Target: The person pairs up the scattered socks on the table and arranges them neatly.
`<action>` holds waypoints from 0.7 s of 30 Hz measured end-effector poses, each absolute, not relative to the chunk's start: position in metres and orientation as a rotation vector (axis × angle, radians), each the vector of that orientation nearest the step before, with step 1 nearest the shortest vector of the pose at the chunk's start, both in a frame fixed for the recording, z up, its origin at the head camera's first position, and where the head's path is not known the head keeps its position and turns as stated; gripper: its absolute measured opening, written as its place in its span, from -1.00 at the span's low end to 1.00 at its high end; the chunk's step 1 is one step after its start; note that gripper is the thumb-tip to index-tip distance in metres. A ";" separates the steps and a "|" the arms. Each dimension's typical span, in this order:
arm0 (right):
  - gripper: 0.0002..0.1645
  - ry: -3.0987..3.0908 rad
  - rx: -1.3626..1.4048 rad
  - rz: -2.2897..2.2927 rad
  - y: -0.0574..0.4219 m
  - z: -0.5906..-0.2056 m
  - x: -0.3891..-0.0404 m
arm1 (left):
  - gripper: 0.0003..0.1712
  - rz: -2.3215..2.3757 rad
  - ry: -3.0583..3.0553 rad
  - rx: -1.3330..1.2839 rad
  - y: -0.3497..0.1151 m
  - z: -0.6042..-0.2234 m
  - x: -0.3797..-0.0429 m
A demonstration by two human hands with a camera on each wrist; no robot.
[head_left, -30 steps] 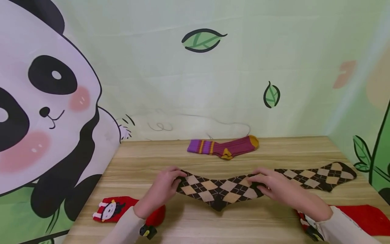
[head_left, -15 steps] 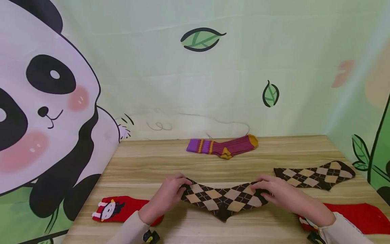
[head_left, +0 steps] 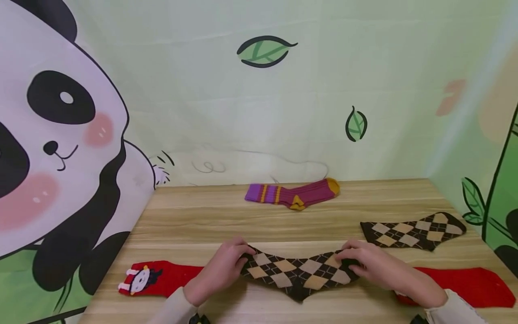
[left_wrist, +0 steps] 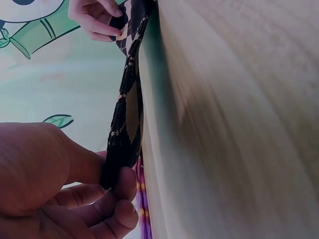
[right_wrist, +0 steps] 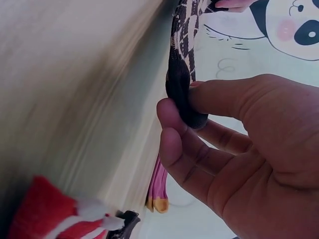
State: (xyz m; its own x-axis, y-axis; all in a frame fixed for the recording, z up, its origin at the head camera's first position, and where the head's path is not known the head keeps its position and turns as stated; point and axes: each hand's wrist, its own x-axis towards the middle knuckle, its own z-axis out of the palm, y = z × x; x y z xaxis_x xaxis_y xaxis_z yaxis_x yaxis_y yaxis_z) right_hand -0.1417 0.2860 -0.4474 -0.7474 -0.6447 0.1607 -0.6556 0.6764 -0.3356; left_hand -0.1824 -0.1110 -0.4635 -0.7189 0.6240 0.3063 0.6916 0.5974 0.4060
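Note:
An argyle sock [head_left: 301,274] in black, tan and beige stretches between the two hands, its dark heel pointing toward the near edge. My left hand [head_left: 224,265] pinches the cuff end between thumb and fingers, as the left wrist view also shows at the sock's black edge [left_wrist: 119,159]. With thumb and fingertips, my right hand [head_left: 372,263] pinches the dark toe [right_wrist: 182,94]. In the wrist views the sock is held close to the tabletop; whether the heel touches it I cannot tell.
A matching argyle sock [head_left: 414,231] lies at the right. A purple and mustard sock [head_left: 293,194] lies at the back. Red socks lie beside each forearm: one with a white animal face [head_left: 162,279] at left, another [head_left: 469,285] at right, both partly covered. A panda-printed cloth [head_left: 194,90] hangs behind.
Both hands have drawn the argyle sock nearer to the front edge and slightly to the right, lower in the view. The grip at both ends stays the same.

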 end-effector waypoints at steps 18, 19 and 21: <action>-0.54 -2.884 1.104 0.601 0.287 -0.456 -0.141 | -0.74 -0.773 -2.820 -1.088 -0.111 -0.470 -0.177; -0.55 -2.879 1.109 0.601 0.287 -0.457 -0.141 | -0.74 -0.773 -2.824 -1.085 -0.111 -0.471 -0.177; -0.55 -2.883 1.100 0.602 0.287 -0.456 -0.140 | -0.74 -0.774 -2.828 -1.084 -0.111 -0.471 -0.177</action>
